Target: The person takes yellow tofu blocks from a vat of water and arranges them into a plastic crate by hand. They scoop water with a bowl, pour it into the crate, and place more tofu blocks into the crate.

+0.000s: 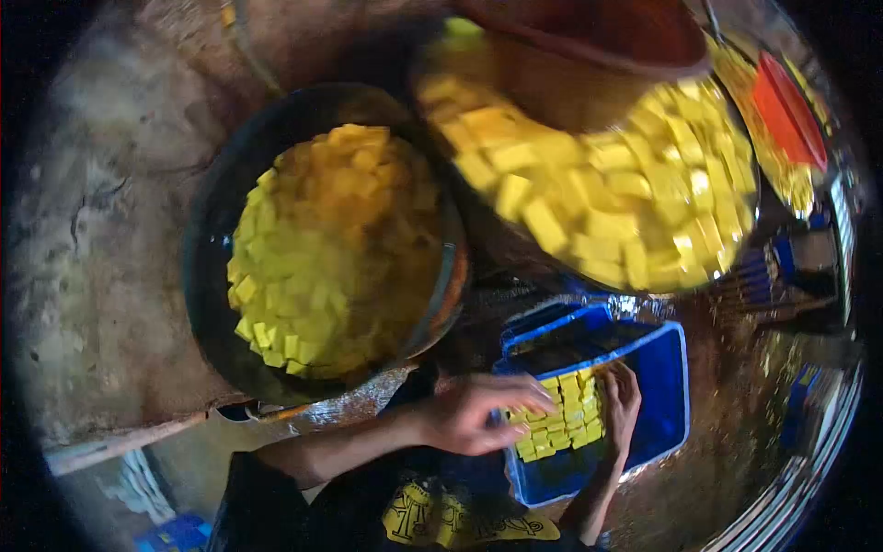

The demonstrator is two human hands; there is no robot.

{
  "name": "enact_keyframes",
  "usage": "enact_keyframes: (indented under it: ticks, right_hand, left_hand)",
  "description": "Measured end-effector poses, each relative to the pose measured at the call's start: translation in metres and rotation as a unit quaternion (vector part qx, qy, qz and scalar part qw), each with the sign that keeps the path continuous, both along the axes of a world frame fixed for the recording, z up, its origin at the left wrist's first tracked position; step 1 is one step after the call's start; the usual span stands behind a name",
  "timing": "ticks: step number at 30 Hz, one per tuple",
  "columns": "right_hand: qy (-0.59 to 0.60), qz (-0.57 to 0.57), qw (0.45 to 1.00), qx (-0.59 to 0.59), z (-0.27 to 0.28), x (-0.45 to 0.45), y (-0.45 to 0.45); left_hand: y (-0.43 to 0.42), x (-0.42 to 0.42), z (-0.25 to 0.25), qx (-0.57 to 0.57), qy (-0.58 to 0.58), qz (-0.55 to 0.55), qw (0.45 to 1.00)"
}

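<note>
Yellow blocks (570, 416) lie packed close together in rows inside a blue crate (666, 386). My left hand (492, 414) is at the left side of these blocks, its fingers spread and reaching over the crate's edge; I see nothing held in it. At the right side of the blocks, inside the crate, is my right hand (621, 397), its curved fingers against the outer blocks; its fingertips are partly hidden. Left of the crate stands a large dark round pan (207, 248) with many yellow blocks in liquid, blurred by steam or haze.
A second large round vessel at the upper right holds many yellow blocks (612, 221), with a brown basin (625, 37) above it. An orange-red container (791, 110) is at the far right. Grey concrete (110, 258) lies at the left, and white pipe-like strips (791, 497) at the lower right.
</note>
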State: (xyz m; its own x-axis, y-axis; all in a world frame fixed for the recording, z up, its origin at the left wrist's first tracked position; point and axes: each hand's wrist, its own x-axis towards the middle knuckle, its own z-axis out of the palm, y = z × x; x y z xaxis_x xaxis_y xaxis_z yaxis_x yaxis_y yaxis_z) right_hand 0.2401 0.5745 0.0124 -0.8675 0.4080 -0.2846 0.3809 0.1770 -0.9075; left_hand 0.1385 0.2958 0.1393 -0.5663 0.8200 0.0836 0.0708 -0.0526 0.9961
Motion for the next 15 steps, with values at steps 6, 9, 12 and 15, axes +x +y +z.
enact_keyframes:
  ticks: [6, 9, 12, 15]
  right_hand:
    - [0.168, 0.334, 0.924, 0.081, 0.185, -0.139, -0.230]
    - [0.129, 0.587, 0.728, 0.331, 0.125, -0.203, -0.327]
    - [0.021, 0.658, 0.609, 0.442, 0.051, -0.224, -0.390]
    - [0.024, 0.705, 0.486, 0.515, -0.029, -0.231, -0.401]
  left_hand:
    - [-0.218, -0.074, -0.024, -0.324, 0.115, 0.290, 0.893]
    - [-0.273, -0.072, -0.085, -0.547, 0.085, 0.273, 0.787]
    - [-0.299, -0.056, -0.119, -0.409, -0.173, 0.329, 0.833]
    - [-0.312, -0.062, -0.132, -0.381, -0.216, 0.242, 0.866]
